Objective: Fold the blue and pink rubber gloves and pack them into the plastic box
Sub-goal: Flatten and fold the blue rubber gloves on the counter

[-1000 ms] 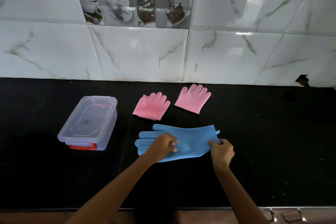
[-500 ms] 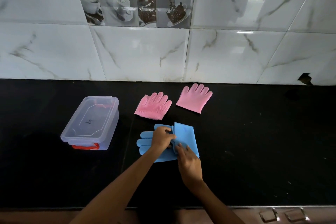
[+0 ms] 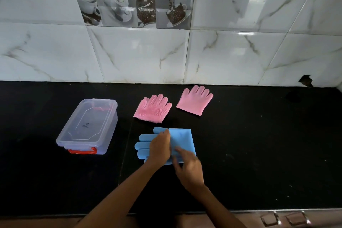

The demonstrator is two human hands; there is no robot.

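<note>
A blue rubber glove (image 3: 182,139) lies on the black counter, its cuff half folded over to the left and its fingers pointing left. My left hand (image 3: 160,147) is curled on the middle of it, pinning the fold. My right hand (image 3: 188,170), blurred, rests with fingers spread on the near edge of the folded flap. Two folded pink gloves (image 3: 153,110) (image 3: 195,101) lie side by side behind the blue one. The clear plastic box (image 3: 88,126) stands to the left with its lid on and a red latch (image 3: 82,151) at the front.
The black counter (image 3: 259,144) runs wide to the right of the gloves and ends at a marble-tiled wall (image 3: 138,57) behind. Its front edge sits just below my forearms, with drawer handles (image 3: 285,218) under it at the lower right.
My right hand carried the blue glove's cuff leftward over the palm, then drew back toward me, leaving the flap lying flat. My left hand stayed on the glove's middle.
</note>
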